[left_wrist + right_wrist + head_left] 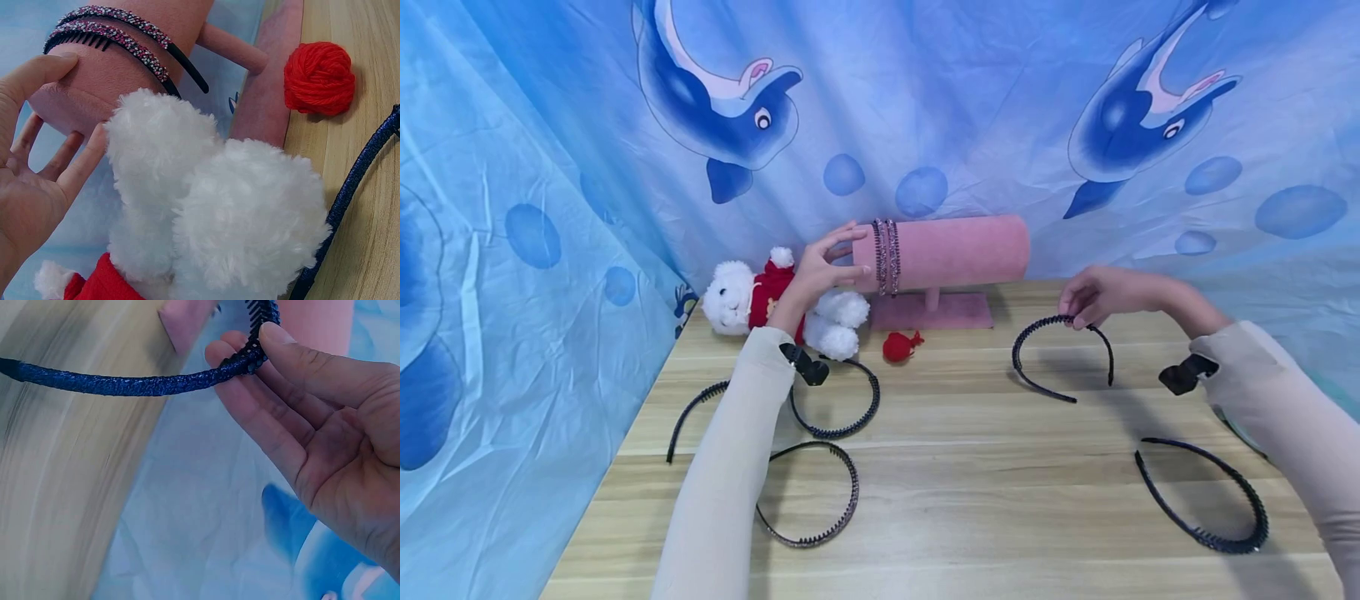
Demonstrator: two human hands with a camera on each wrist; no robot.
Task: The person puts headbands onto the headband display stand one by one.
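Note:
At the left end of a pink padded roll stand (962, 250), my left hand (820, 271) grips the roll, its thumb (47, 69) on one side and its fingers on the other. Two beaded headbands (134, 50) sit around the roll, close to that thumb. Over on the right, my right hand (1105, 296) pinches a dark blue toothed headband (144, 385) between thumb and fingertips. In the head view this headband is held near the top of its curve, with its two ends pointing down toward the table.
A white plush toy (730, 292) in red lies by the left forearm. A red yarn ball (897, 347) sits before the stand's base (973, 312). Several headbands lie on the wooden table (985, 500), one (1228, 543) at right. A blue dolphin curtain (955, 108) hangs behind.

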